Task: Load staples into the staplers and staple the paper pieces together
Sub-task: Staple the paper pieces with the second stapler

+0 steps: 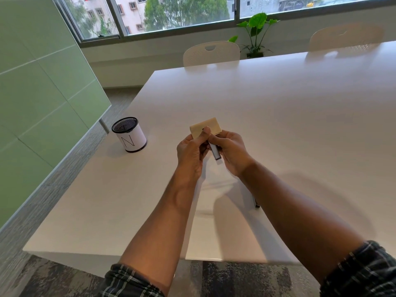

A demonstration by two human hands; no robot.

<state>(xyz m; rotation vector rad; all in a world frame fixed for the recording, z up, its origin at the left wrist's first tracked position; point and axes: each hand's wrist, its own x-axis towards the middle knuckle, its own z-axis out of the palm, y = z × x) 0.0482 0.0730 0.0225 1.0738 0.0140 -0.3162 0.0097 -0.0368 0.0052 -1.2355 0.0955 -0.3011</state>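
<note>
White table (278,116) fills most of the head view, glossy, with a green partition wall (38,86) at 9 o'clock and windows (171,16) along 12 o'clock. Two white chairs (211,52) stand at the far edge; a potted plant (256,35) sits between them by the sill. Grey patterned carpet (64,168) shows below the near and left edges.

Head view, objects:
- Mesh pen cup (129,133) with a white wrap marked "N", upright on the table at 9 o'clock from the hands, well apart from them.
- Tan paper pieces (211,125), a small folded stack, held up above the table centre, just at 12 o'clock of both hands.
- Stapler (215,151), a slim silver-and-dark bar, angled down toward 6 o'clock from under the paper, between the two palms.
- Small dark item (256,203) lies on the table at 5 o'clock from the hands, mostly hidden by the right forearm; cannot tell what it is.

Hands:
- Left hand (190,153): fingers curled, thumb tip pressed on the paper's near face, pinching it.
- Right hand (230,150): fingers curled round the stapler's far end, touching the paper's lower edge.
- Both forearms bare, plaid sleeves (360,273) rolled back at 6 o'clock.

Whether the stapler's mouth is over the paper is hidden by the thumb.
</note>
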